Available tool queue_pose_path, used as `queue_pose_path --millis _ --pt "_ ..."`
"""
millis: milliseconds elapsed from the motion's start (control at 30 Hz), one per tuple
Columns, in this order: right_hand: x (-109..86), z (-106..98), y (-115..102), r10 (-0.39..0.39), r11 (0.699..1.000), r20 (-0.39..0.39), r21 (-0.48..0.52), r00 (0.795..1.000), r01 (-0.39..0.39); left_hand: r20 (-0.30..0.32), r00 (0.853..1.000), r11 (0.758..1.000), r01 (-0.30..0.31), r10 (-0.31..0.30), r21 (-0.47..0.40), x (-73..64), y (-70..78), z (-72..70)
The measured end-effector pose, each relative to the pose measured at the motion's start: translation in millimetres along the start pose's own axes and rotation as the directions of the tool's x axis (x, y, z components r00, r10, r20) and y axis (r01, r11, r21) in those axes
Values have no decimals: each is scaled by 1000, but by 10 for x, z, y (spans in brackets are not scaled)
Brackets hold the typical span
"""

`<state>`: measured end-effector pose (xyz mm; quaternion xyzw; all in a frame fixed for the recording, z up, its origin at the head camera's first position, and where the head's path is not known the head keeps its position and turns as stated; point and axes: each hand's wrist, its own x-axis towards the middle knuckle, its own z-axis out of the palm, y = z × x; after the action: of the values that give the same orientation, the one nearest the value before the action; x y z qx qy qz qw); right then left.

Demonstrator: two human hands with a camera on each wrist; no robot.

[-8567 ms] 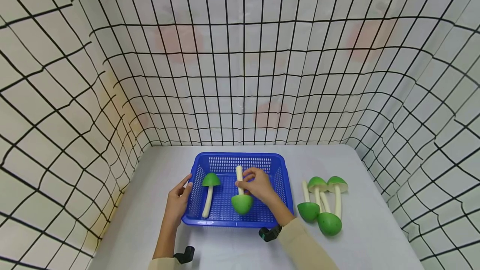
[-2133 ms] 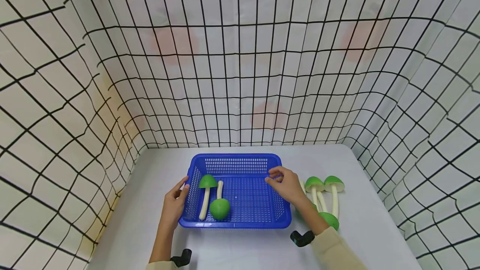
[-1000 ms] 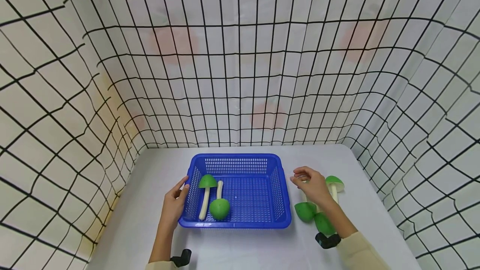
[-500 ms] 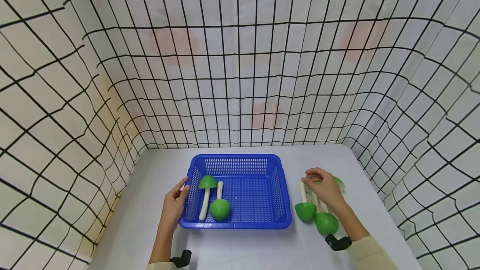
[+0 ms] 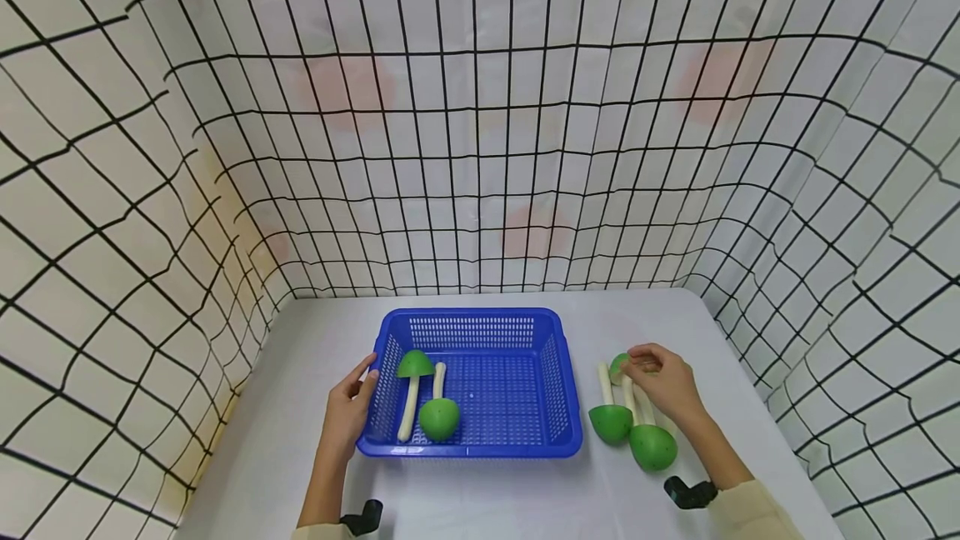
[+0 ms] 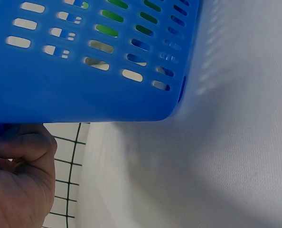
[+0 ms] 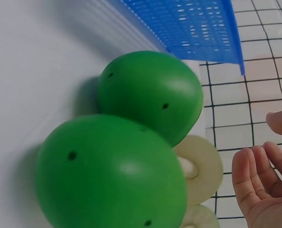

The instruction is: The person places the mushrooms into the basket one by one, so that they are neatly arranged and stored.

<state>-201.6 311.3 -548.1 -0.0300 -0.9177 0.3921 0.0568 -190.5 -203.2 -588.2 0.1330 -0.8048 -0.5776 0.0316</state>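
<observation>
My left hand [image 5: 350,407] grips the left rim of a blue plastic basket [image 5: 504,398]; in the left wrist view its fingers [image 6: 22,147] curl at the edge. Inside, on the left, lie two toy mushrooms with green caps and white stems: one has its cap [image 5: 415,363] at the back, the other its cap [image 5: 439,419] at the front. My right hand [image 5: 667,382] hovers over several similar mushrooms right of the basket, partly hiding the rear ones. In the right wrist view its fingers are loosely bent, apart from the thumb, with nothing between them. Two front caps [image 7: 150,95] show there.
Everything stands on a white table [image 5: 480,498]. A black grid net [image 5: 480,190] over white cloth rises at the back and both sides. Each wrist wears a small black camera [image 5: 690,493].
A second mushroom, earlier pinched in my right hand, now lies in the basket. The right hand has moved right, out over the mushrooms on the table. The left hand stays at the rim.
</observation>
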Motion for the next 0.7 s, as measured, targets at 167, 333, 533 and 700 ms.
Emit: queue_pose_path --millis 167,333,533,700 --pt "-17 -3 100 9 1000 -14 -28 1000 -9 2 1000 1000 14 -14 0 6 -5 -4" --pt "-17 6 203 28 998 -25 -47 999 -29 -5 999 999 39 -39 11 8 -2 0" --pt "-27 -14 273 41 998 -43 -48 998 -43 -9 999 999 45 -45 14 6 1 0" --pt "-34 -23 331 71 996 -43 -46 997 -73 -6 999 999 44 -44 11 7 5 -6"
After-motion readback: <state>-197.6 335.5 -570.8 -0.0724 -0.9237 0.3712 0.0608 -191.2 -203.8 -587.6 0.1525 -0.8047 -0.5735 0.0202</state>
